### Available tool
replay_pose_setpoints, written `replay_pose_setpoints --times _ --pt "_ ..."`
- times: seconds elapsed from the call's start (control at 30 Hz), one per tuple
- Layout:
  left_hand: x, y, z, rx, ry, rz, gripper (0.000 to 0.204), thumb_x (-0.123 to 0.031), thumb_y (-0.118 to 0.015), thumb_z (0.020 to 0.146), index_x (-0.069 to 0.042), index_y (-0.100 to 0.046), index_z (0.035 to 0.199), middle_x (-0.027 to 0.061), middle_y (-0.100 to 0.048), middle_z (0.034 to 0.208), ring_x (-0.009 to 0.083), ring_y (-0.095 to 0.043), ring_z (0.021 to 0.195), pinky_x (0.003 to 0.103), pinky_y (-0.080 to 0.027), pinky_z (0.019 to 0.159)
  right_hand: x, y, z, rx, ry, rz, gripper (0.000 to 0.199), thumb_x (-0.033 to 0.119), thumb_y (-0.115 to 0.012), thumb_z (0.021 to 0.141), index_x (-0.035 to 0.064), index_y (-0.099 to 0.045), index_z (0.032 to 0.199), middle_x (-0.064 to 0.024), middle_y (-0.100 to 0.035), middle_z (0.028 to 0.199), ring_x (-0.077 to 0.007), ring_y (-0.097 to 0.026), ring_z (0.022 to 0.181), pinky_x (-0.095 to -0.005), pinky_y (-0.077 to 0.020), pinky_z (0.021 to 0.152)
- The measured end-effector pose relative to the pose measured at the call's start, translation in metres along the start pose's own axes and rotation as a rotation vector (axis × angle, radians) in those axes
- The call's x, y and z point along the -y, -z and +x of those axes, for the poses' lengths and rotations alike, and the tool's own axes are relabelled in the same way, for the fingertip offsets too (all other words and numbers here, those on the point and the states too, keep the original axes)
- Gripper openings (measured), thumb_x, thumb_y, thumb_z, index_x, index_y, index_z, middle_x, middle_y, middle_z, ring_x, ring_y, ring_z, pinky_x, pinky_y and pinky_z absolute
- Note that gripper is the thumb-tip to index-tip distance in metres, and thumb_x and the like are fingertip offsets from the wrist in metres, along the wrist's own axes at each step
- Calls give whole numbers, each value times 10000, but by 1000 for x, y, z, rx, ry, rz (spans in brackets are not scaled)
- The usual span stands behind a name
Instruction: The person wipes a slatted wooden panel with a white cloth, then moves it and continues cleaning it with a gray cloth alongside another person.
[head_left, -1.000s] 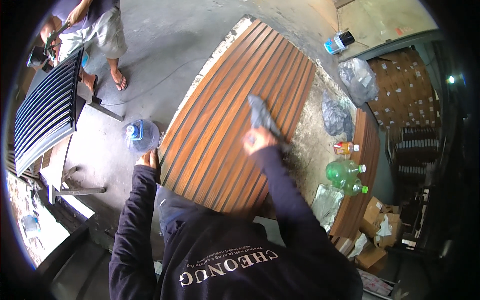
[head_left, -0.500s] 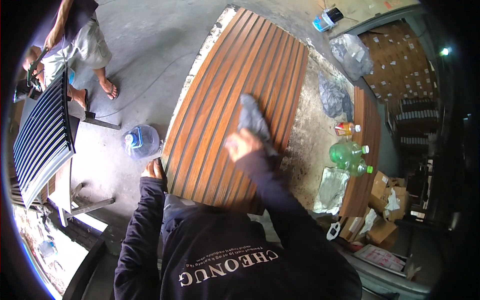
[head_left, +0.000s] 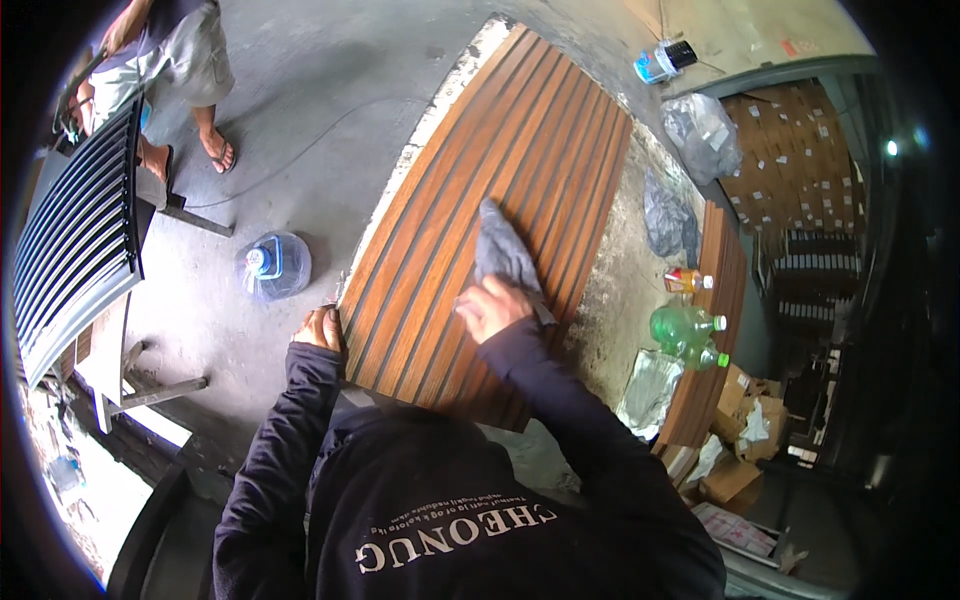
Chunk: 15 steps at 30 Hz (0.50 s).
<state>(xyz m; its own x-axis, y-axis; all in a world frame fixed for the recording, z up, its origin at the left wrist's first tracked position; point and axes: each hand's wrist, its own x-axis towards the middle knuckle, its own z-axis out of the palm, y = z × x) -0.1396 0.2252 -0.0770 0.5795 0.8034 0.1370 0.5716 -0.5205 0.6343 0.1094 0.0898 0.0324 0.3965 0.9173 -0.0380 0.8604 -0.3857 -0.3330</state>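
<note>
Your right hand (head_left: 492, 308) covers the near end of the grey rag (head_left: 505, 255), so its grip there stays unseen. Your left hand (head_left: 320, 328) hides the panel (head_left: 520, 150) edge beneath it, and your torso blocks the near corner. The other person (head_left: 170, 60) is cut off at the top edge. The shelves (head_left: 800, 150) at right are too dark to read.

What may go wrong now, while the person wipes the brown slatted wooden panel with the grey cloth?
The grey cloth may catch in the grooves of the brown slatted wooden panel and slip from the right hand. Only the left hand steadies the panel's near edge, so it might shift. The clear round water jug beside the panel could be knocked.
</note>
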Motion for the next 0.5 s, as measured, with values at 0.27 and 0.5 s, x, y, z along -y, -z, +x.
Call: replay_pose_setpoints --times 0.27,0.5 --pt "-21 13 10 76 73 -60 287 -256 -401 907 -36 -563 997 193 -602 917 382 -578 817 441 -464 694 -38 13 48 -198 -195 33 95 217 -626 774 134 -594 805 -115 -534 803 -327 -558 736 -421 -460 659" --pt "-25 25 17 210 272 -111 312 -286 -405 904 -50 -575 1018 192 -606 929 380 -580 821 446 -449 745 61 -20 -68 -96 113 111 101 192 -673 707 132 -602 666 -77 -424 657 -262 -494 594 -369 -403 530"
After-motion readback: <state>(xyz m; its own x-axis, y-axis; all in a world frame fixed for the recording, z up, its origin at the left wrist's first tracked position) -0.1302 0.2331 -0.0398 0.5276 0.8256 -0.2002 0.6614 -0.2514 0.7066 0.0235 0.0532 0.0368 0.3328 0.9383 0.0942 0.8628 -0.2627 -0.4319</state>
